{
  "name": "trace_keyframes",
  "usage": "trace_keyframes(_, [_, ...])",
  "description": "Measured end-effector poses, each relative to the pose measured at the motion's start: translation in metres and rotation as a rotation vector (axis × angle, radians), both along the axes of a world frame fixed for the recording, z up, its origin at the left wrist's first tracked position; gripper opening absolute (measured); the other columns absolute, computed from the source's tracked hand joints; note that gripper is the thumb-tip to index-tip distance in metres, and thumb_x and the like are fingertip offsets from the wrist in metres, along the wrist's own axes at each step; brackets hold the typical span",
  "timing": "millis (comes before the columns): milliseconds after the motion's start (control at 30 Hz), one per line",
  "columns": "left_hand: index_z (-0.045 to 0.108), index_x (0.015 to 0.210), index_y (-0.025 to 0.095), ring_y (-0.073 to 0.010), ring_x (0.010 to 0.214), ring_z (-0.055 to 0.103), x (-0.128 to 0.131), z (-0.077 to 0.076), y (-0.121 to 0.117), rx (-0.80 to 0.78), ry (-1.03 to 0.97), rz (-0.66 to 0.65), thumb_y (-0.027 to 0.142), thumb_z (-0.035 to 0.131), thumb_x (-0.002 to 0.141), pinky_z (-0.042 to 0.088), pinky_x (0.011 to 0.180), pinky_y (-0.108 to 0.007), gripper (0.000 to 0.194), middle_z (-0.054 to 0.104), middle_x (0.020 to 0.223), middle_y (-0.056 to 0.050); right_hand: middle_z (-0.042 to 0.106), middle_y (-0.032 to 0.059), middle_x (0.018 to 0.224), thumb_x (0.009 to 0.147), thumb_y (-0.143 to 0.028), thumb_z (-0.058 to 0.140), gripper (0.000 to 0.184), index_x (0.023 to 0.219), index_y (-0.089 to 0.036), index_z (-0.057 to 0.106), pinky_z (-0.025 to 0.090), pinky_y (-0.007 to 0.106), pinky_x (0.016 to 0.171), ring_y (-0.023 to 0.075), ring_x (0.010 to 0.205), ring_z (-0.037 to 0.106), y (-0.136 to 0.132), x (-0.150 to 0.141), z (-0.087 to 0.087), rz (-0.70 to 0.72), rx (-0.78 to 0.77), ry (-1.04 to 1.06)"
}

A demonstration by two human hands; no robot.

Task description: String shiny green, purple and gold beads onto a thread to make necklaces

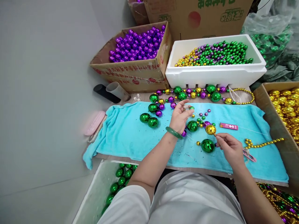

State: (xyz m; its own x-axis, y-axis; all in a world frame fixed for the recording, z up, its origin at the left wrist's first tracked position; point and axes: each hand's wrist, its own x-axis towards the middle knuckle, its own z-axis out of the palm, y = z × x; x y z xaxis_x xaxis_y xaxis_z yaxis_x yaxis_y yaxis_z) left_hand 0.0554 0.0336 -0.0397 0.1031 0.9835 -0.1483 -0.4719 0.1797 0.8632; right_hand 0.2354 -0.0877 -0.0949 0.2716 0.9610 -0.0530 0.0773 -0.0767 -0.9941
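Observation:
My left hand [180, 117], with a green bangle at the wrist, is closed at the fingertips on a taut pale string [200, 117]. A small green bead [192, 108] is at those fingertips. The string runs down to a large gold bead [210, 129]. My right hand [230, 148] pinches the lower end of this bead between thumb and forefinger. Below it lies a big green bead [207, 145], its right side close to my right fingers. Another big green bead [192, 126] and several small beads lie between the hands on the turquoise towel [130, 140].
A finished-looking bead strand [193, 95] lies along the towel's back edge. Behind stand a carton of purple beads [105, 67] and a white foam box [215, 76]. A carton of gold beads [268, 109] is at right. Pink thread snips [249, 155] and a pink packet [229, 126] lie near my right hand.

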Motion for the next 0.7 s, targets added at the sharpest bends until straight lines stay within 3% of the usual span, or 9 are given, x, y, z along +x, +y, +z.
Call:
trace_keyframes(267, [0.055, 0.108, 0.019, -0.0090, 0.079, 0.056, 0.018, -0.008, -0.028, 0.033, 0.108, -0.121, 0.012, 0.076, 0.061, 0.045, 0.078, -0.025, 0.052, 0.060, 0.084, 0.002, 0.058, -0.0008, 0.059, 0.074, -0.039, 0.070, 0.024, 0.082, -0.017, 0.063, 0.039, 0.020, 0.046, 0.0089, 0.051, 0.050, 0.007, -0.005, 0.002, 0.028, -0.162, 0.180])
trace_keyframes(467, [0.060, 0.109, 0.018, -0.0123, 0.085, 0.058, 0.013, -0.004, -0.034, 0.104, 0.235, -0.314, 0.013, 0.076, 0.063, 0.046, 0.083, -0.028, 0.049, 0.064, 0.092, -0.003, 0.058, -0.0013, 0.058, 0.073, -0.039, 0.071, 0.024, 0.079, -0.018, 0.062, 0.038, 0.019, 0.044, 0.0082, 0.049, 0.049, 0.013, -0.001, 0.004, 0.005, -0.144, 0.280])
trace_keyframes(567, [0.067, 0.099, 0.018, -0.0142, 0.088, 0.059, -0.009, -0.003, -0.016, 0.186, 0.434, -0.191, 0.019, 0.071, 0.070, 0.045, 0.085, -0.029, 0.029, 0.066, 0.098, -0.005, 0.058, -0.0011, 0.059, 0.072, -0.038, 0.070, 0.023, 0.081, -0.018, 0.062, 0.037, 0.019, 0.043, 0.0079, 0.048, 0.048, 0.015, 0.006, 0.003, -0.045, -0.121, 0.253])
trace_keyframes(700, [0.070, 0.089, 0.017, -0.0166, 0.088, 0.058, -0.053, -0.011, 0.022, 0.309, 0.965, 0.082, 0.020, 0.062, 0.076, 0.044, 0.087, -0.031, 0.015, 0.066, 0.097, -0.006, 0.057, -0.0012, 0.058, 0.073, -0.034, 0.072, 0.021, 0.082, -0.017, 0.063, 0.031, 0.018, 0.039, 0.0069, 0.046, 0.046, 0.016, 0.019, 0.004, -0.097, -0.075, 0.278])
